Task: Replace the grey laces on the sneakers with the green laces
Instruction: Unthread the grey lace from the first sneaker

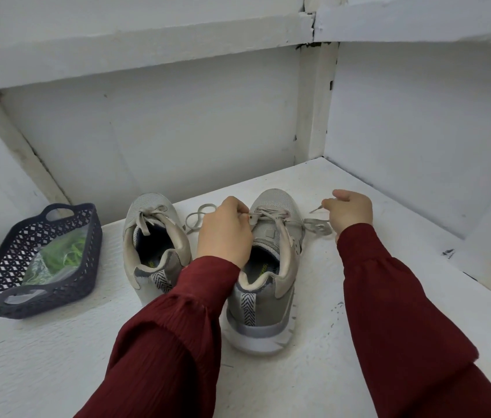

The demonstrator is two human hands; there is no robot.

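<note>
Two grey sneakers stand heels toward me on the white table (57, 357). The left sneaker (153, 245) has its grey lace threaded, ends loose. On the right sneaker (268, 267) my left hand (226, 230) pinches the upper left eyelet edge. My right hand (349, 211) is off to the shoe's right and pinches the grey lace (313, 224) near its tip, pulled out sideways. The lace's other end lies looped between the shoes. Green laces (66, 254) sit in a clear bag inside the dark basket (42, 303).
The dark lattice basket stands at the table's left. White walls close in behind and to the right, with a white post (313, 101) in the corner. The table's right edge drops off near my right sleeve.
</note>
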